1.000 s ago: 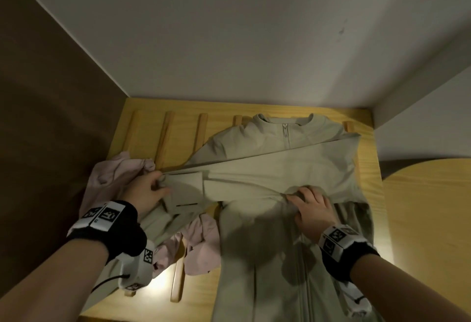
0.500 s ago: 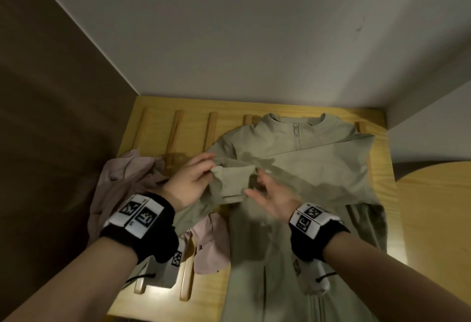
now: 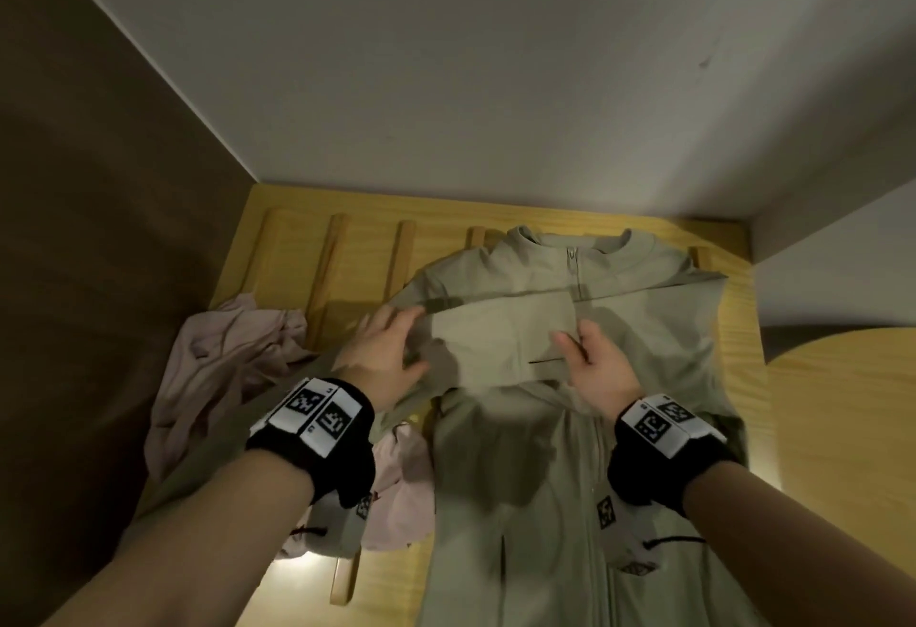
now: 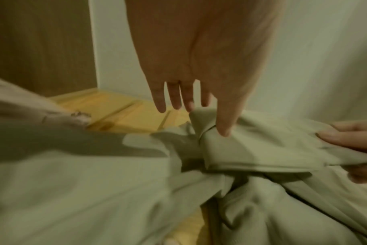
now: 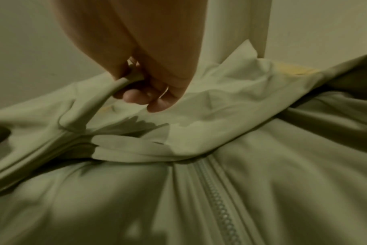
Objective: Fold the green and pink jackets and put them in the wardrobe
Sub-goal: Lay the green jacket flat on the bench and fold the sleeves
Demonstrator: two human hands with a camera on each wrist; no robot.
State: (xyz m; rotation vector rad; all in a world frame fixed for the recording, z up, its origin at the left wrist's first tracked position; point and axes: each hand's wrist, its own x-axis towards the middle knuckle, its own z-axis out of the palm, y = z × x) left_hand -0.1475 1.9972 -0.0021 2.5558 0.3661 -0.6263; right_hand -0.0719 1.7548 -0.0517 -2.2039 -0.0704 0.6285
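Head view: right hand [image 3: 597, 368] pinches green jacket [image 3: 545, 477] sleeve, left hand [image 3: 384, 354] flat on it — pink jacket [image 3: 218, 368] alongside.

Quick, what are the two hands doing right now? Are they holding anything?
Left hand: open, straight fingers resting on the folded sleeve of the green jacket.
Right hand: pinching the sleeve's cuff end.

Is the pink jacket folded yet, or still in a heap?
Still in a heap: the pink jacket lies crumpled at the left of the slatted wooden base, partly under the green jacket.
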